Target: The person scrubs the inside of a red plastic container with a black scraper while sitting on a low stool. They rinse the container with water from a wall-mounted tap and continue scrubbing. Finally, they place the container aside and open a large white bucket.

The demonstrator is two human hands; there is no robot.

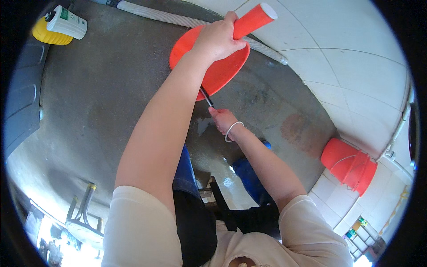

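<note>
My left hand (217, 38) grips a red cylinder (253, 21) with a white end, held at a slant above a wide red plastic basin (228, 71). The hand and forearm hide part of the basin. Nearer to me, my right hand (224, 120) is closed around a slim tool (206, 96) with black and metallic parts. Its far end lies over the basin's near rim and is hidden behind my left forearm, so its exact kind cannot be told. A pale bracelet (234, 131) circles my right wrist.
Wet concrete floor (267, 113) spreads around the basin. A corrugated hose (160, 15) runs along the tiled wall (310, 26). Red buckets (348, 167) lie at right; a white bottle (70, 23) and a yellow container (50, 33) stand far left. A blue boot (252, 178) is below.
</note>
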